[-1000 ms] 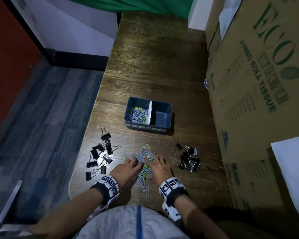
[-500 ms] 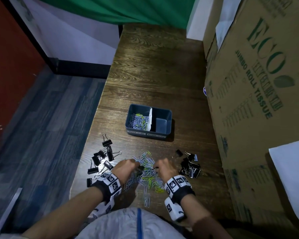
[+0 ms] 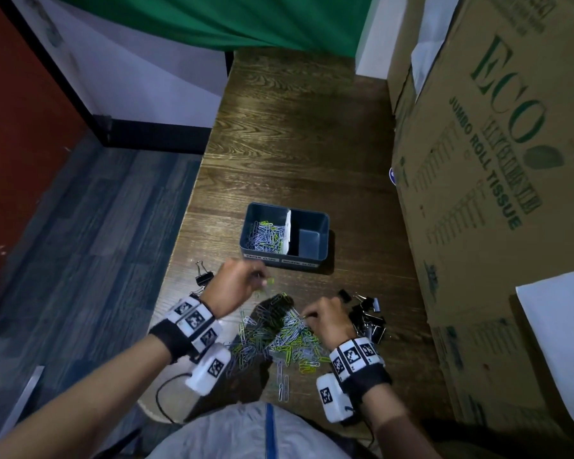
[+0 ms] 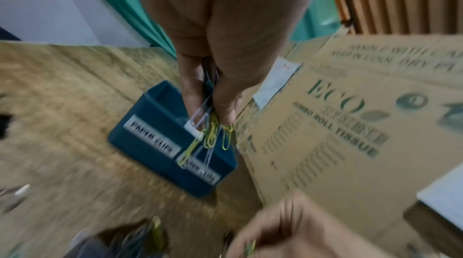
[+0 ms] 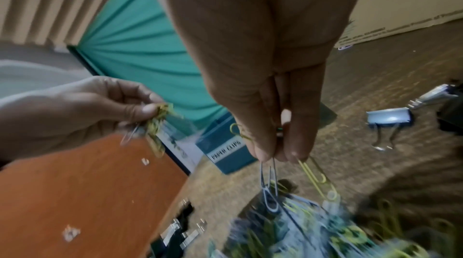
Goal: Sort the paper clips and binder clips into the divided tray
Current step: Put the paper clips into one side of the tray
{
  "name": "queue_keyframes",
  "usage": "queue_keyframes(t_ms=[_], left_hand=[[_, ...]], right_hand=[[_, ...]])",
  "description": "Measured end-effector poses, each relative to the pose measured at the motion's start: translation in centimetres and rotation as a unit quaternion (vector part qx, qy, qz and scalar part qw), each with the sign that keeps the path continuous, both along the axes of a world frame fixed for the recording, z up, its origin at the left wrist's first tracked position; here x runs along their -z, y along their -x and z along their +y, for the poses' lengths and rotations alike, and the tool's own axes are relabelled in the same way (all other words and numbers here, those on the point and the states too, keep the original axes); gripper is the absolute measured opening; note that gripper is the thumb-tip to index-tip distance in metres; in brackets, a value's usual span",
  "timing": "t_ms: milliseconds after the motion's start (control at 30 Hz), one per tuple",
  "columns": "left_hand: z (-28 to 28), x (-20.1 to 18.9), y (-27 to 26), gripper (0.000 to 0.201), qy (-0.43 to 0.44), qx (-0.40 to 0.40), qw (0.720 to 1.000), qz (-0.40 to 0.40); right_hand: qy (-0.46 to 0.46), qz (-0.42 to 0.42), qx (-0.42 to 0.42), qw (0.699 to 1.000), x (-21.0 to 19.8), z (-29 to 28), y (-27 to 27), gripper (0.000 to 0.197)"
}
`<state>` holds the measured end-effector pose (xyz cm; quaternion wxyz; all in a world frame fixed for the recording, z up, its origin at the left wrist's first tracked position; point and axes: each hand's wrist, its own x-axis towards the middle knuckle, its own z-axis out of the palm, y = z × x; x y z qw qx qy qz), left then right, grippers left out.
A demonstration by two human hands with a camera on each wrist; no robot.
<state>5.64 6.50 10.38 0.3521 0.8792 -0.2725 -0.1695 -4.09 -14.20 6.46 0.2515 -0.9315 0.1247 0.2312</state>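
Note:
A blue divided tray (image 3: 324,234) stands mid-table; its left half holds paper clips (image 3: 266,236), its right half looks bare. A loose heap of paper clips (image 3: 279,336) lies near the front edge. My left hand (image 3: 236,286) is lifted between heap and tray, pinching a bunch of yellow and pale paper clips (image 4: 210,135) that dangle from its fingertips (image 4: 226,117). My right hand (image 3: 325,318) hovers over the heap's right side, pinching a few paper clips (image 5: 295,179). Black binder clips lie in one group at the left (image 3: 203,276) and another at the right (image 3: 368,318).
A tall cardboard box (image 3: 497,180) walls off the table's right side. The table's left edge (image 3: 193,193) drops to a blue-grey floor. The tray front carries a "PAPER CLIPS" label (image 4: 152,139). Bare wood (image 3: 295,127) stretches behind the tray.
Both hands have risen off the heap with paper clips pinched. The left hand has moved forward toward the tray; the right hand has barely lifted.

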Motion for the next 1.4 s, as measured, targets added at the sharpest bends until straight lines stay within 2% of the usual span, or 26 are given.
queue_keyframes(t_ms=[133, 233, 300, 433, 533, 667, 733, 833, 933, 1033, 1133, 1200, 1267, 1333, 1400], left_hand=[[-0.9, -4.2, -4.4, 0.008, 0.03, -0.049, 0.998, -0.022], [-2.1, -4.8, -7.5, 0.007, 0.035, -0.073, 0.996, -0.036], [-3.2, -3.9, -9.0, 0.009, 0.035, -0.093, 0.995, -0.024], [-3.7, -0.9, -9.2, 0.027, -0.007, -0.126, 0.992, 0.029], [-2.4, 1.2, -7.1, 0.02, -0.019, -0.182, 0.983, 0.007], [-0.3, 4.3, -3.2, 0.016, -0.074, -0.176, 0.981, 0.044], [0.5, 5.9, -1.6, 0.016, -0.1, -0.157, 0.981, 0.054], [0.8, 7.4, 0.7, 0.016, -0.144, -0.114, 0.979, 0.086], [1.3, 8.5, 2.8, 0.016, -0.2, -0.048, 0.975, 0.082], [2.2, 9.4, 4.8, 0.037, -0.24, 0.016, 0.968, 0.064], [3.3, 9.9, 6.8, 0.063, -0.27, 0.042, 0.96, 0.058], [4.3, 10.4, 8.0, 0.07, -0.293, 0.067, 0.953, 0.038], [5.4, 10.9, 8.8, 0.069, -0.317, 0.085, 0.944, 0.022], [6.2, 10.6, 9.3, 0.063, -0.332, 0.106, 0.937, 0.017], [6.7, 10.3, 9.7, 0.044, -0.342, 0.126, 0.931, 0.026]], right_hand=[[-0.039, -0.029, 0.017, 0.999, -1.9, -0.1, -0.2, 0.015], [-0.065, -0.074, 0.006, 0.995, -3.6, -0.2, -0.8, 0.014], [-0.081, -0.106, 0.002, 0.991, -4.8, -0.1, -1.6, 0.014], [-0.103, -0.168, -0.01, 0.98, -8.0, 0.2, -4.6, 0.013], [-0.106, -0.234, -0.012, 0.966, -10.5, 0.5, -8.0, 0.013], [-0.078, -0.265, -0.013, 0.961, -11.1, 1.6, -13.0, 0.013], [-0.061, -0.249, -0.019, 0.966, -10.2, 2.4, -14.6, 0.017], [-0.036, -0.201, -0.033, 0.978, -8.5, 2.9, -15.0, 0.034], [-0.044, -0.2, -0.033, 0.978, -6.8, 2.7, -13.0, 0.031], [-0.051, -0.158, -0.04, 0.985, -4.2, 2.0, -9.3, 0.02], [-0.049, -0.039, -0.046, 0.997, -1.1, 1.1, -5.0, 0.033], [-0.015, 0.064, -0.055, 0.996, 0.4, 0.1, -2.0, 0.048], [0.0, 0.102, -0.059, 0.993, 1.7, -0.7, 0.8, 0.047], [0.004, 0.096, -0.083, 0.992, 2.9, -0.8, 3.2, 0.032], [-0.002, 0.124, -0.12, 0.985, 4.3, 0.0, 5.2, 0.038]])
